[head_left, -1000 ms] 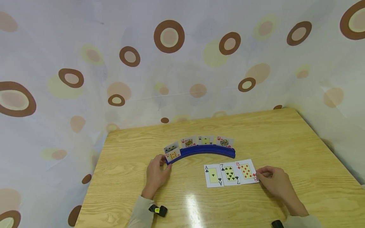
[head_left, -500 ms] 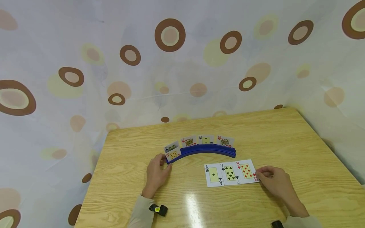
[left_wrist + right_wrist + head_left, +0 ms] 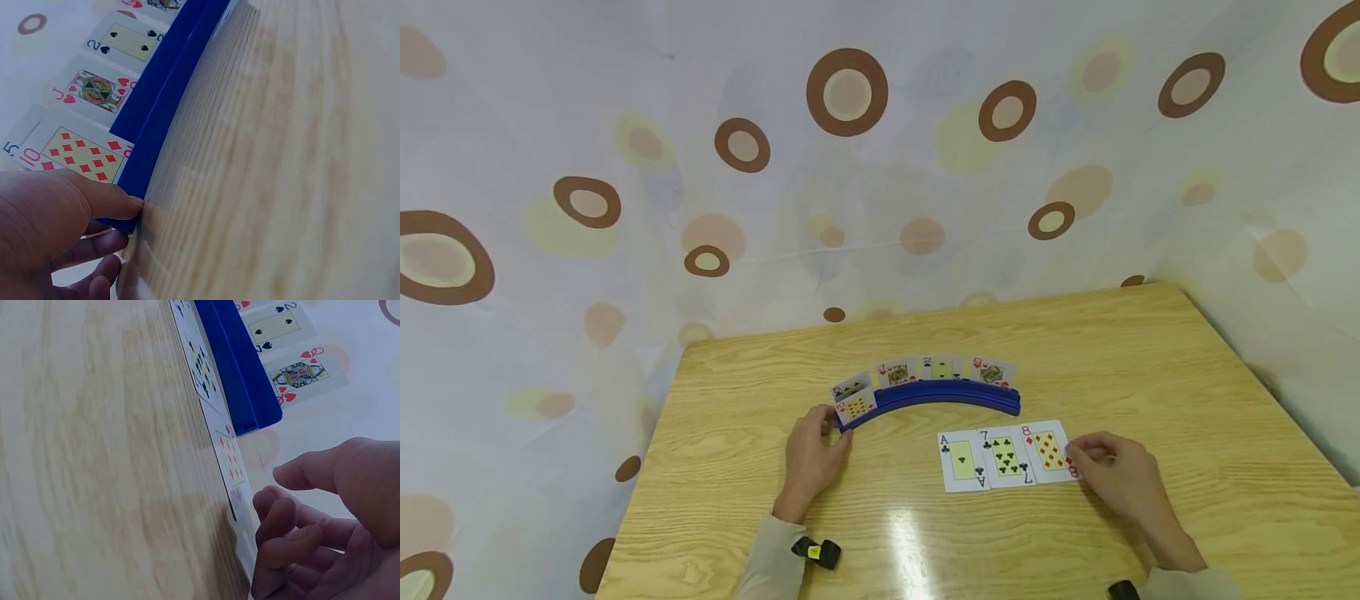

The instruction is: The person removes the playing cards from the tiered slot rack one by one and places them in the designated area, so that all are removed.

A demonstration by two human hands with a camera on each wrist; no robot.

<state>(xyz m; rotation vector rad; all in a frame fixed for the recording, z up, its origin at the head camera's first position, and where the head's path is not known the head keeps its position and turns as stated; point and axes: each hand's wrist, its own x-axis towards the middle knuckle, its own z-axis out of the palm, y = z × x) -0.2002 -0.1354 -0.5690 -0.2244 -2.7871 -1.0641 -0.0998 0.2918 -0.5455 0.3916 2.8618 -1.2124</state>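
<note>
Resting at the right end of a row of three face-up cards, the right hand (image 3: 1116,479) has its curled fingertips (image 3: 275,515) at the outer edge of the eight of diamonds (image 3: 1048,451). Whether the grip has truly pinched that edge or only touches it, I cannot tell. The eight lies flat on the worktop (image 3: 1187,400), just right of the seven of clubs (image 3: 1004,456), which in turn sits right of the ace of clubs (image 3: 961,461). The row's long axis runs left to right, roughly parallel to the blue card holder (image 3: 936,398) just behind it. From the eight, the right hand is by far the nearer; the left hand (image 3: 812,458) is well apart, beyond the ace. That left grip pinches the holder's left end, thumb (image 3: 103,200) on the front face and fingers curled under, close to the ten of diamonds (image 3: 75,153) standing in the slot. Bare worktop opens to the right of the eight and toward the person, while the holder closes off the far side.
</note>
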